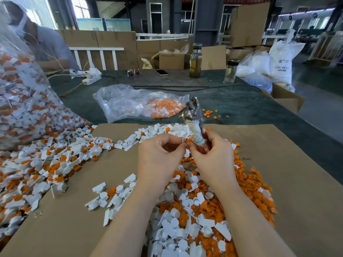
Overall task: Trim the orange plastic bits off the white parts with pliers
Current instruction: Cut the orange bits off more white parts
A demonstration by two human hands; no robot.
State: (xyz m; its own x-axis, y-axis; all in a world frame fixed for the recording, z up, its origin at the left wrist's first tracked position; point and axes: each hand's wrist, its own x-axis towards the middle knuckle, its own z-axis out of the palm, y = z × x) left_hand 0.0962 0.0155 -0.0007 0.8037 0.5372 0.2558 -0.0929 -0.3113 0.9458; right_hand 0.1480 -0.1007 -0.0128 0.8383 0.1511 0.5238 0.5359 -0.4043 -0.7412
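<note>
Head view picks out "ABS RESIN" on a white sack [282,62] at the far right of the bench [232,101]; faint upside-down lettering on the cardboard sheet [297,164] is too small to read. Right hand [213,156] has its fingers curled around the red handles of the pliers [194,117], whose metal head points up and away. Left hand [159,156] pinches a small white part [182,140] between thumb and forefinger, just beside the right thumb. Below the wrists lies a heap of white parts and orange bits [194,210]; untrimmed pieces [46,164] spill from a clear bag [18,99] at the left. A second bag [130,101], two bottles [195,62], a phone [161,72] and sunglasses [133,72] sit farther back.
</note>
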